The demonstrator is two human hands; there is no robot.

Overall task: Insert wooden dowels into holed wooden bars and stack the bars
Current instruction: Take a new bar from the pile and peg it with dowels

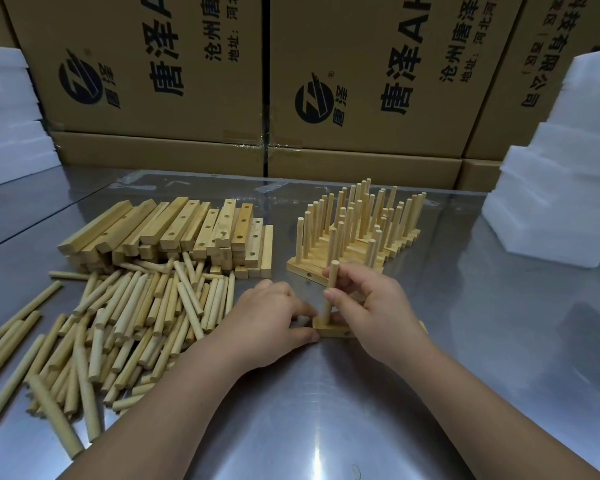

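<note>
Head view: insertion step. Right hand point(374, 306) clamps pale round wooden dowel point(333, 276); left hand point(271, 320) pinches holed light wooden bar point(334, 330). Next move likely needs downward pressure.

One pale round wooden dowel point(330, 292) stands upright in the left end of a flat pale holed wooden bar point(336, 330), near centre. Loose dowel pile point(136, 317) near left, bare holed bar stack point(187, 230) behind it. Dowelled bars point(357, 233) far right, pegs up.
</note>
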